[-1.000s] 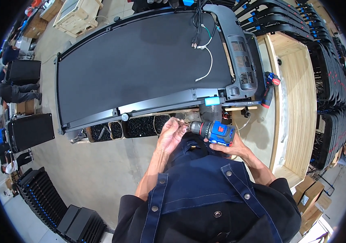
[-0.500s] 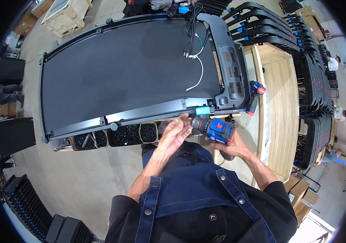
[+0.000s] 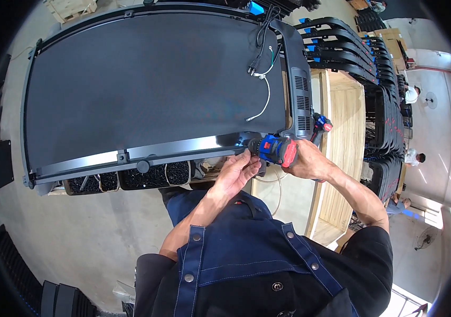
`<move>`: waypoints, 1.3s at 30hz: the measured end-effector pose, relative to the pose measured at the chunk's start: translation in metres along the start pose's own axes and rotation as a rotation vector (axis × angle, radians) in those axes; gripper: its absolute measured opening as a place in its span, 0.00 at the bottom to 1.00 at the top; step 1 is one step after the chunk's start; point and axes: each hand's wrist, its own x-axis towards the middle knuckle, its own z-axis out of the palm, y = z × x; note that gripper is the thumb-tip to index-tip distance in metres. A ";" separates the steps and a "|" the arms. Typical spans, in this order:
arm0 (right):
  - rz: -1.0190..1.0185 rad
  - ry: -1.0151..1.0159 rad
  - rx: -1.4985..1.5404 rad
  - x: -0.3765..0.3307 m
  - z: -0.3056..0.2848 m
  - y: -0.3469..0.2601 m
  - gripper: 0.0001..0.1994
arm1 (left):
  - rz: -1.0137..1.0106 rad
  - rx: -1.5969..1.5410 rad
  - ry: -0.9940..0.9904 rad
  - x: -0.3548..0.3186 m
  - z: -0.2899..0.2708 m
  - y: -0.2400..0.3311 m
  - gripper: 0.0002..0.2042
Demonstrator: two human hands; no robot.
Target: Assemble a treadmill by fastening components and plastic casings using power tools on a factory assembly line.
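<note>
My right hand (image 3: 310,160) is wrapped round the handle of a blue-and-red cordless drill (image 3: 274,150). The drill's nose points left, up against the near side rail (image 3: 183,157) of a treadmill deck with a black belt (image 3: 151,79). Beside the nose, my left hand (image 3: 236,171) has its thumb and forefinger pinched at the rail's edge, the other fingers curled. Whatever lies between those fingertips is hidden. A dark motor cover with vents (image 3: 300,92) closes the deck's right end. Loose black and white cables (image 3: 263,79) rest on the belt.
Below the rail stand black bins of dark screws (image 3: 149,178). A second drill (image 3: 320,124) lies right of the motor cover, beside an open wooden crate (image 3: 346,100). Stacked black frames (image 3: 336,37) rise behind. A hose (image 3: 280,193) hangs near my right side. People work far right.
The drill has come up and closer to the rail, its nose now at my left fingertips. My left hand has shifted slightly right and turned. The whole view has shifted.
</note>
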 end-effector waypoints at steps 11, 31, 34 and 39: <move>-0.250 -0.047 -0.297 0.012 -0.016 -0.014 0.26 | -0.085 0.011 -0.053 -0.007 -0.002 0.009 0.14; -0.183 -0.194 -0.365 0.013 -0.013 -0.023 0.31 | 1.425 1.317 -0.339 -0.005 0.085 0.015 0.18; -0.224 -0.152 -0.292 0.014 -0.005 -0.012 0.31 | 1.432 1.364 -0.376 0.001 0.083 0.013 0.18; -0.077 -0.259 -0.276 0.035 -0.025 -0.024 0.26 | 1.407 1.336 -0.293 0.011 0.094 0.025 0.14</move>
